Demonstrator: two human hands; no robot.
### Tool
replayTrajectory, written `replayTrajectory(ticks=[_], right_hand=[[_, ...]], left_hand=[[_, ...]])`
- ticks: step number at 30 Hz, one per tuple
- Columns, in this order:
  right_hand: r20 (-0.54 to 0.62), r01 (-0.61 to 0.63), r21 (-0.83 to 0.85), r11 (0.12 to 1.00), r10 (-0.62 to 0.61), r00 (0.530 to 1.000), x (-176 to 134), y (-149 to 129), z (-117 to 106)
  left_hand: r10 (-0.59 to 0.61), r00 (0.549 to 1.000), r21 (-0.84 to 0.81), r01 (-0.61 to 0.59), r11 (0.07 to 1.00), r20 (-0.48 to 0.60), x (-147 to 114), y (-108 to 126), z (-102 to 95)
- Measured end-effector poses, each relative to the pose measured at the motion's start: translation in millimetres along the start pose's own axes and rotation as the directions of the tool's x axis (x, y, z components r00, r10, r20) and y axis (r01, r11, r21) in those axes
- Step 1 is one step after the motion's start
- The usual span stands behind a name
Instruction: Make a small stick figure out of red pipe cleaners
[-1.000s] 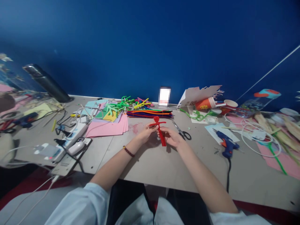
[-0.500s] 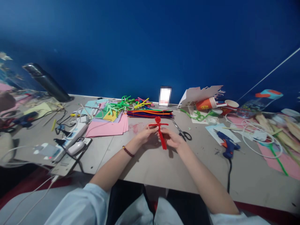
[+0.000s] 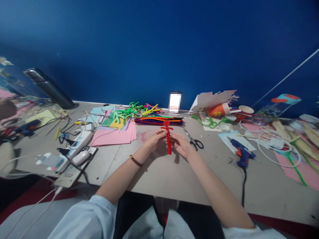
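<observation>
A red pipe-cleaner figure (image 3: 169, 146) with a round head, two short arms and long legs is held upright above the table. My left hand (image 3: 156, 139) pinches it from the left, just under its arm. From the right, the fingers of my right hand (image 3: 181, 144) close on its body. Behind the figure lies a bundle of coloured pipe cleaners (image 3: 159, 120), and black-handled scissors (image 3: 196, 143) rest just right of my right hand.
Pink paper (image 3: 112, 136) and a power strip (image 3: 77, 146) are on the left. A blue glue gun (image 3: 241, 153) lies on the right, with paper cups (image 3: 220, 109) behind it. A phone (image 3: 175, 102) leans on the wall. At far left shows another person's hand (image 3: 7, 108).
The figure has turned from a tilt to nearly upright and shifted slightly left and away. Its arms look shorter and bent now. My hands have moved only a little.
</observation>
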State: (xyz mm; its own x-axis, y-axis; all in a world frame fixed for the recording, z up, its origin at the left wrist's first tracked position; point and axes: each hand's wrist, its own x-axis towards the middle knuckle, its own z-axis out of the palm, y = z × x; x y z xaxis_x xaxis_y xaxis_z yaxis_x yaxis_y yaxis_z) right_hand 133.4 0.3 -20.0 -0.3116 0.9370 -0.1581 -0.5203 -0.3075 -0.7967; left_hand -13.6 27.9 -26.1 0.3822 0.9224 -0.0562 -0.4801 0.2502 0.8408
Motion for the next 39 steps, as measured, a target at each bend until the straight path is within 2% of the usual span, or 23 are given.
replayTrajectory(ticks=[5, 11, 20, 25, 30, 32, 36, 39], right_hand=[[-0.048, 0.009, -0.069, 0.998, -0.012, 0.999, 1, 0, 0], [-0.117, 0.069, -0.130, 0.989, -0.085, 0.990, 0, -1, 2], [-0.124, 0.091, -0.115, 0.989, -0.105, 0.987, 2, 2, 3], [-0.120, 0.100, -0.177, 0.979, -0.122, 0.985, 2, 7, 5], [-0.131, 0.078, -0.130, 0.988, -0.095, 0.987, 4, 8, 4], [-0.131, 0.076, -0.103, 0.992, -0.089, 0.987, 4, 7, 2], [-0.144, 0.088, -0.094, 0.992, -0.101, 0.984, 6, 4, -2], [-0.154, 0.070, -0.132, 0.989, -0.090, 0.984, 7, 7, -4]], left_hand=[[-0.025, 1.000, 0.004, 0.025, 1.000, -0.005, -1, 2, 1.4], [-0.029, 0.999, 0.007, 0.029, 1.000, -0.034, 2, -2, -1.0], [-0.022, 1.000, 0.003, 0.022, 1.000, 0.011, -2, 4, 4.4], [0.014, 0.998, -0.037, -0.016, 0.999, -0.057, 0, 0, 1.2], [0.045, 0.994, -0.007, -0.046, 0.999, -0.102, 3, -3, 2.0], [0.028, 0.996, -0.001, -0.028, 1.000, -0.084, 1, 0, 6.3], [-0.102, 0.993, -0.031, 0.104, 0.994, 0.051, -5, 7, 14.1], [-0.089, 0.996, -0.020, 0.090, 0.996, 0.025, -5, 6, 13.7]])
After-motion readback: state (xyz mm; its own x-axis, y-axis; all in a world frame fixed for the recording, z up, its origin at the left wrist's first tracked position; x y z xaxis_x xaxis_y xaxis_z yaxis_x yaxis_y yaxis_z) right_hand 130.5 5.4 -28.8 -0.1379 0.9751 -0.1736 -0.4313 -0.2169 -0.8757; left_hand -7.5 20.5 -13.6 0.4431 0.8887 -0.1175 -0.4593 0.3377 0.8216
